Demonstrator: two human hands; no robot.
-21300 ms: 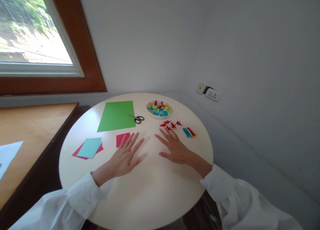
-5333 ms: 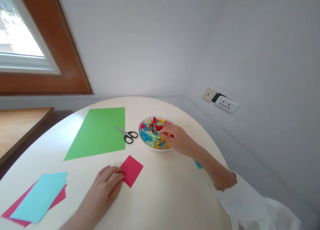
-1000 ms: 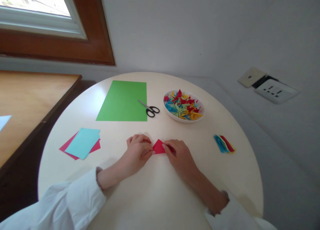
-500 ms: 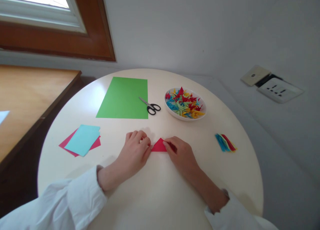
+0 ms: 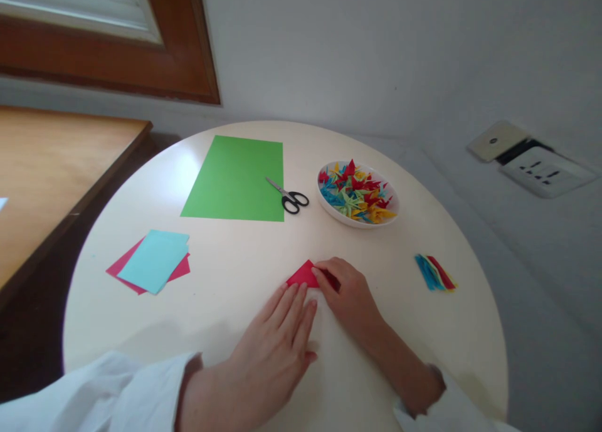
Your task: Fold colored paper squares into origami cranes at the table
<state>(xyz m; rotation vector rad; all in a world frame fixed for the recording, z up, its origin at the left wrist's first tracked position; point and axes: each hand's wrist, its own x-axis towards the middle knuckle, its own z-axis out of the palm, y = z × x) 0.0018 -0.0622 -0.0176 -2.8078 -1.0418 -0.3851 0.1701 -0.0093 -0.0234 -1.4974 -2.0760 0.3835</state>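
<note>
A folded red piece of paper (image 5: 303, 275), shaped like a triangle, lies on the white round table (image 5: 226, 256). My left hand (image 5: 282, 341) is stretched out flat, its fingertips pressing on the paper's lower edge. On the right side of the paper, my right hand (image 5: 345, 291) pinches the edge between thumb and fingers, the other fingers curled in. Part of the paper's right corner is hidden by that hand.
Beyond the hands lie a green sheet (image 5: 235, 181) and black-handled scissors (image 5: 294, 201). A white bowl (image 5: 350, 222) holds several folded paper cranes. Blue and red paper squares (image 5: 155, 263) sit left; coloured folded strips (image 5: 435, 273) lie right.
My left hand has moved down and right, from pinching the paper's left corner to lying with straight fingers on its lower edge. My right hand keeps its pinch. The view has shifted slightly.
</note>
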